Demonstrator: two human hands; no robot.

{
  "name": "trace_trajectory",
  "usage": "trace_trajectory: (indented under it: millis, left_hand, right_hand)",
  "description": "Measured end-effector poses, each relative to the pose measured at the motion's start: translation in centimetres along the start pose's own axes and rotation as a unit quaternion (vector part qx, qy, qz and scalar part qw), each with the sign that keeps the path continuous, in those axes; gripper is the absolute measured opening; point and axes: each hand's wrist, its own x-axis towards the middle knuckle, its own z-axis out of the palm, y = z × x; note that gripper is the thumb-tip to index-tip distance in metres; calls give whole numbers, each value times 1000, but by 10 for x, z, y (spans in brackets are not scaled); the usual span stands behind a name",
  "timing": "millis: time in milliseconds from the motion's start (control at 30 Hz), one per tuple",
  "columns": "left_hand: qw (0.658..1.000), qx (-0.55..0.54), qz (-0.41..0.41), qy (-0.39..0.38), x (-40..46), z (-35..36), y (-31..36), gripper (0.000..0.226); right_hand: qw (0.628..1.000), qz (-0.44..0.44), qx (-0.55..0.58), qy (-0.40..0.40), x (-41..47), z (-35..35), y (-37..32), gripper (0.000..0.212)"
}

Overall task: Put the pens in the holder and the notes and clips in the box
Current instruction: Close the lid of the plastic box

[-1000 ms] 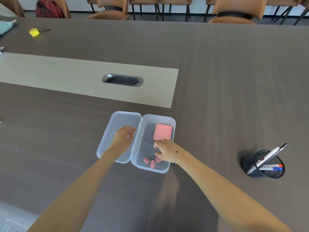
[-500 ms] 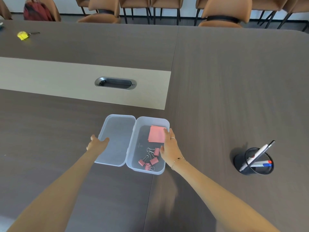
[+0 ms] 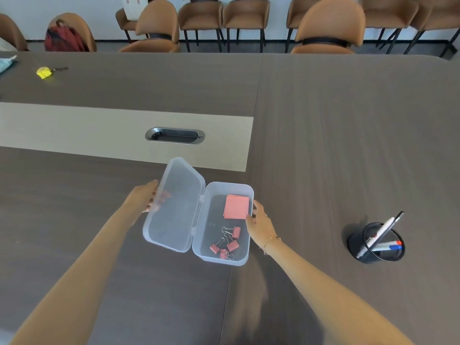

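A clear plastic box [image 3: 245, 257] sits on the dark table in front of me, its hinged lid [image 3: 178, 207] raised partway on the left. Inside lie a pink pad of notes [image 3: 236, 206] and several pink binder clips [image 3: 227, 242]. My left hand [image 3: 145, 195] grips the lid's left edge, fingers showing through the plastic. My right hand [image 3: 260, 221] presses against the box's right wall. A black mesh holder [image 3: 358, 247] at the right holds pens [image 3: 384, 229].
A metal cable grommet [image 3: 175, 136] sits in the beige strip behind the box. A yellow tag with a key [image 3: 44, 71] lies far left. Brown chairs [image 3: 328, 28] line the far edge; one holds a red backpack [image 3: 63, 38].
My left hand moved from the flat lid's surface to its outer edge and lifted it partway up. My right hand left the box's inside and now rests on the right wall.
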Motion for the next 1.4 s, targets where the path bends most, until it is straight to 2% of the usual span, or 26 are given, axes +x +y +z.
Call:
trace_trajectory:
  millis: [100,200,233,267,333,367,433,533,667,733,867,1400]
  left_hand:
    - [993,10,36,-108,-9,18,7,37]
    - [981,104,80,-143,-7,45,3,23]
    - [977,134,92,-141,-4,53,-2,21]
    - [971,161,103,-141,-3,61,-6,28]
    - [966,196,100,-136,-6,74,-15,57]
    - [965,206,94,-134,-8,80,-19,70]
    - [959,227,91,-144,-12,92,-23,90]
    - [949,259,91,-152,-16,109,-29,105]
    - [949,284,75,-114,-16,126,-35,123]
    - [940,319,70,-96,-19,132,-37,125]
    - [925,363,85,-69,-22,138,-38,127]
    - [921,376,80,-64,-23,142,-34,128]
  right_hand:
    - [999,32,29,-9,-5,-7,-4,39]
    - [995,57,80,-13,2,-7,4,53]
    - [993,67,99,-20,10,-6,13,56]
    - [989,84,123,-25,16,-6,19,58]
    - [979,110,169,-33,13,-11,11,70]
    - [976,111,185,-34,12,-14,10,69]
    - [974,111,193,-30,10,-16,8,51]
    - [976,114,182,-28,8,-16,7,46]
    - [986,94,137,-12,12,-15,11,57]
    - [984,100,148,-14,13,-15,15,46]
    - [978,109,176,-7,14,-16,18,43]
    - [984,112,139,27,20,-11,16,30]
